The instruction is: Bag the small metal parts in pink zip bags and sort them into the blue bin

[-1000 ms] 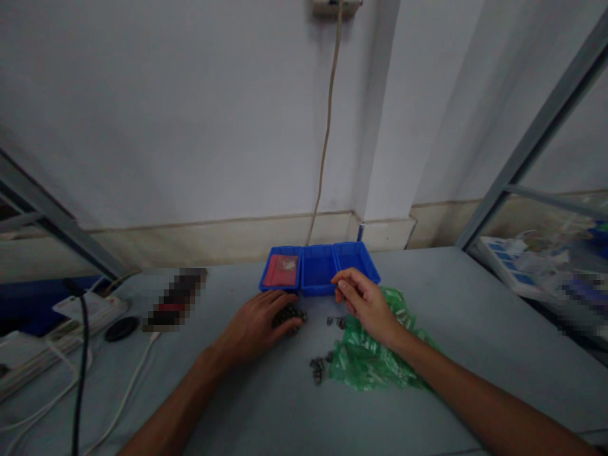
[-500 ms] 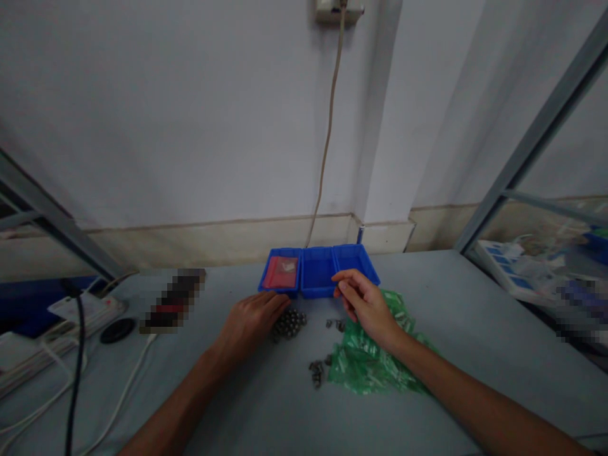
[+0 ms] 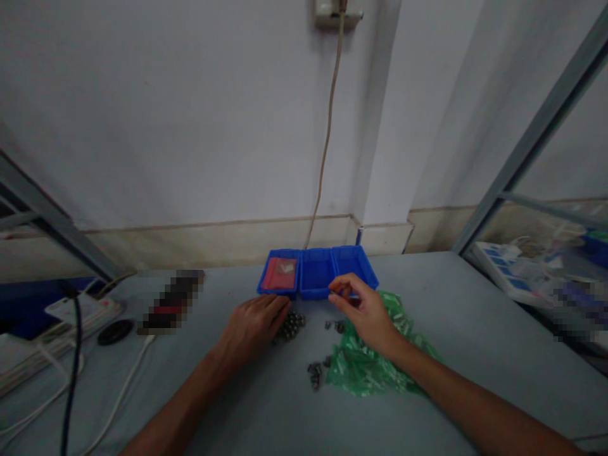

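My left hand rests palm down on the table, its fingers loosely curved side by side at the left edge of a pile of small round metal parts. Its thumb and palm are hidden. Above the green plastic bag, my right hand has thumb and forefinger pinched at the front of the blue bins. A tiny dark thing may show at the fingertips, too small to name. Several small metal pieces lie left of the bag, and a few more metal pieces sit below the right hand.
Three joined blue bins stand by the wall: the left bin holds a red packet; beside it are a middle bin and a right bin. Phone-like blurred object, cable and black ring lie left.
My right hand has come down and slightly left, its thumb and forefinger now closer together. My left hand has stayed at the pile with barely any shift.
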Motion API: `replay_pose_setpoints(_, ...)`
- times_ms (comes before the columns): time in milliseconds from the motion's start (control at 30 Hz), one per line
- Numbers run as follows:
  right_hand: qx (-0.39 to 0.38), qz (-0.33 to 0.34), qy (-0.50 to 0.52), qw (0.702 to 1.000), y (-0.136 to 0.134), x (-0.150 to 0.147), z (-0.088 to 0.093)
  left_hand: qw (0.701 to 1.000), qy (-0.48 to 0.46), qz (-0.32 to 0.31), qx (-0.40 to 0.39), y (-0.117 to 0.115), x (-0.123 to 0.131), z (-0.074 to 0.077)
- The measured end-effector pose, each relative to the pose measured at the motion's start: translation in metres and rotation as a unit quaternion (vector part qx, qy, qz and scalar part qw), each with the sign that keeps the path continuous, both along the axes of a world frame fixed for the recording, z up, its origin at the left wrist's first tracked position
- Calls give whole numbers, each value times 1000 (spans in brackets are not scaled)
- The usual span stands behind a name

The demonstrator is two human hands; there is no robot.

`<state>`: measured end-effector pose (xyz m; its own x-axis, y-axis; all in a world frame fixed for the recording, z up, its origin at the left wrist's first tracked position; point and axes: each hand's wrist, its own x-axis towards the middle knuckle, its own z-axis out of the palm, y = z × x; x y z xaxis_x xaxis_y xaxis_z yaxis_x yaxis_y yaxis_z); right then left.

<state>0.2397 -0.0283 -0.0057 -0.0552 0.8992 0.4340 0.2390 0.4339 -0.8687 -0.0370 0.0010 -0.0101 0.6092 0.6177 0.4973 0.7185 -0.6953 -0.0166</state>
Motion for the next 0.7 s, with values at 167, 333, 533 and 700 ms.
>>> replay_pose_setpoints(167, -122, 64, 131, 982, 4, -1, 2, 999, 23, 18, -23, -1, 3, 1)
replay_pose_setpoints(333, -188, 82, 213, 955, 3, -1, 6, 998, 41, 24, -33, 1, -1, -2)
replay_pose_setpoints(533, -223, 106, 259, 934, 3, -2, 2, 995, 44, 43, -73, 1, 0, -3)
replay_pose_setpoints(700, -64, 18, 73, 995, 0, -1, 3, 995, 32, 40, -86, -1, 1, -1)
